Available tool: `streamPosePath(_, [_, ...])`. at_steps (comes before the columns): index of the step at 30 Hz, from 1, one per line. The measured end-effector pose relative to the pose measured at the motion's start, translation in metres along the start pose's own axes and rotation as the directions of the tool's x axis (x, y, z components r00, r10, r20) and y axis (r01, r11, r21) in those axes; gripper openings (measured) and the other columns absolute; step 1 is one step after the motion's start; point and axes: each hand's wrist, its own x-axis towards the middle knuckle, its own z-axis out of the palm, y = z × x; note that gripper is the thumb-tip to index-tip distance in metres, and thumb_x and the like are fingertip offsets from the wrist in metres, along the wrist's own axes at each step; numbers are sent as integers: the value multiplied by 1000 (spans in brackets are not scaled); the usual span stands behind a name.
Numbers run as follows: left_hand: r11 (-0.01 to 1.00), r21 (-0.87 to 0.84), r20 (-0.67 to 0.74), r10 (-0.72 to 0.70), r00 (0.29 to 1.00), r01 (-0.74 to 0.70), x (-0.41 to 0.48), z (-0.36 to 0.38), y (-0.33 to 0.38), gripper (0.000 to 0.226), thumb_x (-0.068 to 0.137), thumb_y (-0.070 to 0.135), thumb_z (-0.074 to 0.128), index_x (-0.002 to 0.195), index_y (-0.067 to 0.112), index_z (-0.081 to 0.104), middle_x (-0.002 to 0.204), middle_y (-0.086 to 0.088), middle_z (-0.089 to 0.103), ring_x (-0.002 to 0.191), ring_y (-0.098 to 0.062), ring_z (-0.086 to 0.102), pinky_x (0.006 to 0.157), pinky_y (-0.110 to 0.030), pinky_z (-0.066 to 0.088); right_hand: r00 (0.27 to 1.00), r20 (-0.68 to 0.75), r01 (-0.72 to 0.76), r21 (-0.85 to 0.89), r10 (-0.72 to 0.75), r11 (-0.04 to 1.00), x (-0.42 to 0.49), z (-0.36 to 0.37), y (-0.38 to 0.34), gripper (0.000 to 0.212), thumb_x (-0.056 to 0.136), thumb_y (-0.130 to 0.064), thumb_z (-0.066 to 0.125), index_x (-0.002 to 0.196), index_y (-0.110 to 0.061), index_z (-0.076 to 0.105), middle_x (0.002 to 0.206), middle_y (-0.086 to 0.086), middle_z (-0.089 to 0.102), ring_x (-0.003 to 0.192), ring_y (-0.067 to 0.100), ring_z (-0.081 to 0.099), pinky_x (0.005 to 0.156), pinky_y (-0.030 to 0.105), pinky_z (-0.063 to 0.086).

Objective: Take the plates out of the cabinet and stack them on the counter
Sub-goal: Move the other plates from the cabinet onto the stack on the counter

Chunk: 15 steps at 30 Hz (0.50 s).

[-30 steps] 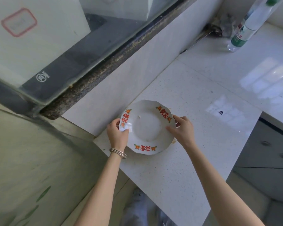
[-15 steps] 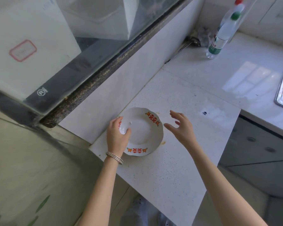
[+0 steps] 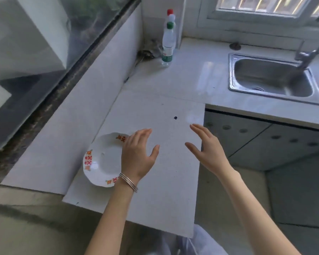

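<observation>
At eight o'clock on the bench (image 3: pixel 155 199), the plate (image 3: pixel 101 161) is lying flat as the stack's base; left hand (image 3: pixel 136 155) and right hand (image 3: pixel 208 150) are hovering empty, fingers (image 3: pixel 197 128) apart, free for the next plate.

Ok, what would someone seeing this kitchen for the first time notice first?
Probably the white scalloped plate with red and orange motifs, lying alone near the pale counter's front-left corner. Both bare hands hover open above the counter, the left hand overlapping the plate's right edge, the right hand apart from it.
</observation>
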Motion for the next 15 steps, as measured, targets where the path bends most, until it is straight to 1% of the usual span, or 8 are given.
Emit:
streamPosePath(3, [988,45,90,145,985,-150,-1,15,13,56,85,46,41,124,11,59,125,-6,62,117,-27,56,102,-47,43,993,-86,-90,-74,84,993,-38,-4,10,57,88,-41,56,137,-17,41,144,0,42,135,17,35,112,40,25])
streamPosePath(5, [963,49,171,254,952,-265,-5,26,19,57,85,47,40,124,11,60,124,-8,63,117,-29,57,102,-49,41,970,-172,-189,-86,172,978,-67,-2,13,57,86,-41,55,136,-16,44,143,2,44,135,18,35,112,43,25])
streamPosePath(7, [929,36,249,348,904,-368,-10,35,25,58,86,50,39,124,12,60,124,-9,64,118,-31,58,102,-51,40,935,-242,-288,-91,260,953,-96,3,12,58,84,-41,53,135,-15,46,142,3,46,134,19,37,112,45,26])
streamPosePath(9, [883,9,321,443,837,-470,-18,42,34,59,86,51,39,124,12,61,126,-10,64,119,-32,57,102,-53,41,889,-301,-389,-92,346,917,-126,11,10,59,84,-43,52,135,-15,46,142,4,45,134,19,37,112,45,26])
streamPosePath(11, [820,-19,382,535,754,-572,-28,48,43,59,86,51,38,124,12,61,126,-10,63,119,-33,57,101,-53,41,834,-339,-491,-92,436,866,-158,22,6,62,84,-50,43,136,-17,44,143,2,44,136,18,34,113,43,22])
streamPosePath(13, [752,-68,425,617,662,-656,-41,52,56,60,86,51,36,126,14,60,128,-9,62,121,-32,55,103,-52,39,756,-388,-594,-70,527,801,-193,30,-1,66,82,-54,36,137,-19,43,144,1,43,137,16,33,112,40,18])
streamPosePath(15, [679,-128,450,689,568,-723,-54,58,71,59,86,50,37,129,16,57,132,-7,60,126,-30,51,107,-50,35,669,-436,-681,-38,602,731,-228,35,-9,67,81,-55,33,137,-19,43,145,1,42,137,16,32,112,38,16])
